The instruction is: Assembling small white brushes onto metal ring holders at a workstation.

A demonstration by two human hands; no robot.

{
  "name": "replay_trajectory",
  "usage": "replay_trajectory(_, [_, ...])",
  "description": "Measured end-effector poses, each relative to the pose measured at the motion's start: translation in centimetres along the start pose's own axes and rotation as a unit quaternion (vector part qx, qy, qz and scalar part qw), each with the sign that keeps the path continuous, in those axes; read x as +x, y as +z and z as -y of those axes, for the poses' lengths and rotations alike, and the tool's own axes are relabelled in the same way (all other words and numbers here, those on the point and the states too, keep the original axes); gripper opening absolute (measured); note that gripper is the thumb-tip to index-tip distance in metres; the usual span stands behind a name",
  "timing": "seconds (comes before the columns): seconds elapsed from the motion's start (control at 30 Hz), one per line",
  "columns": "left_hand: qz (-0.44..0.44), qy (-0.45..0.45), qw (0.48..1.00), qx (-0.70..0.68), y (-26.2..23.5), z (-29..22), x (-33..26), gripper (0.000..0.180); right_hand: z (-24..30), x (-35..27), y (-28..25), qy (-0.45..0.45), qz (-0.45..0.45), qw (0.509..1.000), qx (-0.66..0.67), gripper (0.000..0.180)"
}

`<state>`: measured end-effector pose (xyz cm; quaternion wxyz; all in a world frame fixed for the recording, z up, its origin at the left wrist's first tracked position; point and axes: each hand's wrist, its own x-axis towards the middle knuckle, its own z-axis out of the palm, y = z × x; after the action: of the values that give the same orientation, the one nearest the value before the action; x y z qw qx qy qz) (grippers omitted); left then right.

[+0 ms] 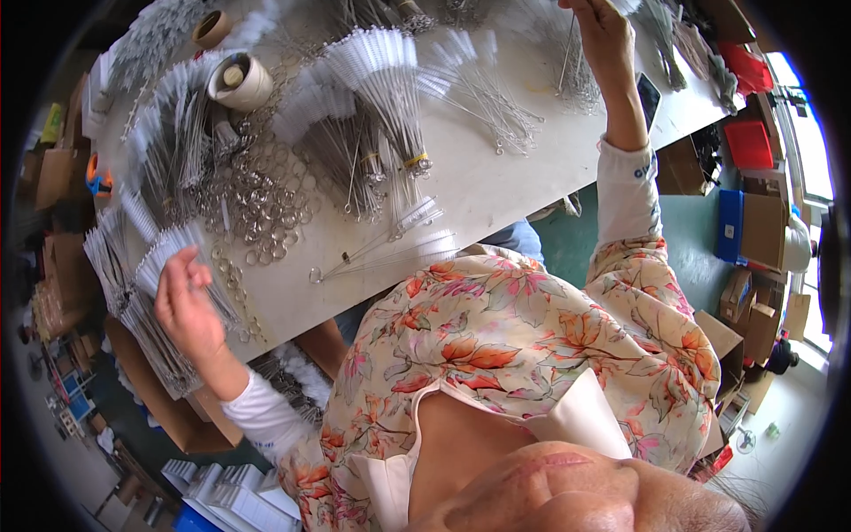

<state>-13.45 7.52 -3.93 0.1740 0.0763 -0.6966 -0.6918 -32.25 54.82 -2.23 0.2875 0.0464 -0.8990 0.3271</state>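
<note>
My left hand (188, 310) hovers at the table's left side, fingers loosely bent and apart, with nothing visible in them. Beneath and around it lie bundles of white-bristled wire brushes (155, 341). At the top edge of the view, my right hand (607, 40) is closed in a pinch. A thin wire shows just below its fingertips, but what they grip is partly cut off. Near that hand lies a pile of wire brushes (578, 80). Many loose metal rings (266, 213) are heaped at centre left, and two brushes (417, 253) lie by the near edge.
Banded brush bundles (390, 97) and loose brushes (487, 93) cover much of the white table (505, 191). A roll of tape (240, 82) stands among them. A phone (648, 99) lies beside my right wrist. Cardboard boxes (191, 417) and white plastic bins (235, 501) stand below left.
</note>
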Motion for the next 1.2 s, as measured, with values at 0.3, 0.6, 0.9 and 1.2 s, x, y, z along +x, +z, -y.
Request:
replay_trajectory(0.3, [0.167,0.18,0.964,-0.105,17.4,0.6,-1.9,0.029,16.1,-10.3,6.3,0.103,0.323,0.698,0.631,0.024])
replay_trajectory(0.6, [0.18,0.188,0.965,0.02,15.3,-1.0,-2.3,0.005,13.3,-12.2,6.7,0.154,0.373,0.727,0.555,0.039])
replay_trajectory(0.9, [0.213,0.487,0.819,0.215,14.0,2.0,-1.8,0.055,12.8,-10.9,6.5,0.256,0.386,0.503,0.73,0.021])
replay_trajectory(1.2, [0.341,0.161,0.924,-0.057,12.9,-0.4,-2.8,0.097,16.4,-12.4,4.7,-0.049,0.524,0.751,0.4,0.014])
